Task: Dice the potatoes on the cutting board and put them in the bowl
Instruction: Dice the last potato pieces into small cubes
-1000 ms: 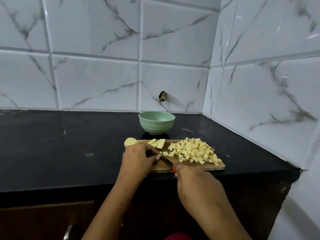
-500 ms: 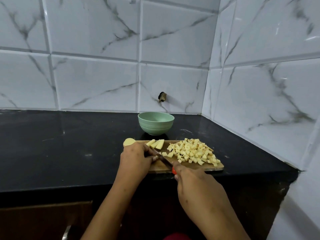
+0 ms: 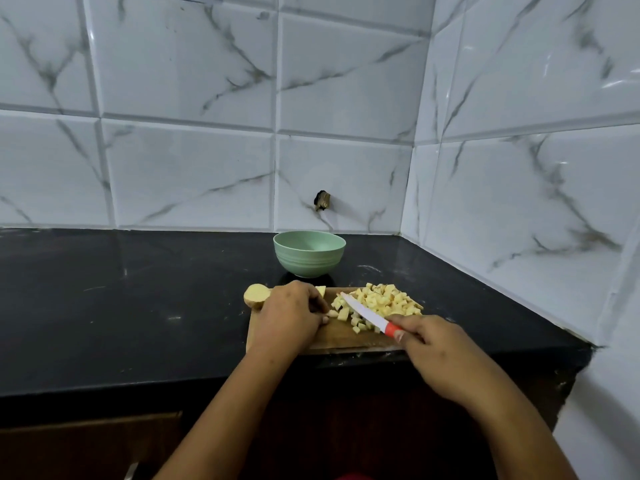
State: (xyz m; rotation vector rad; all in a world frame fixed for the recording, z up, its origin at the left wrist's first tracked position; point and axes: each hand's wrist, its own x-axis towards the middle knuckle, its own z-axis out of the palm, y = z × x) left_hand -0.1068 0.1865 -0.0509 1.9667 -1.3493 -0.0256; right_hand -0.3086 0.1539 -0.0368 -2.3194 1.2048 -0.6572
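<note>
Behind the cutting board (image 3: 339,336) stands a green bowl (image 3: 308,263).

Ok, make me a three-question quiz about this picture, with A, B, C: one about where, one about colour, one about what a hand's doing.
1. Where is the bowl?
A. behind the cutting board, near the wall.
B. on the board.
C. on the floor.
2. What colour is the knife handle?
A. blue.
B. red.
C. black.
3. What is the right hand doing?
A. waving in the air.
B. lifting the bowl.
C. gripping the knife.
Answers: 1 A, it stands on the counter beyond the board; 2 B, red shows below the blade; 3 C, it is wrapped round the handle.
</note>
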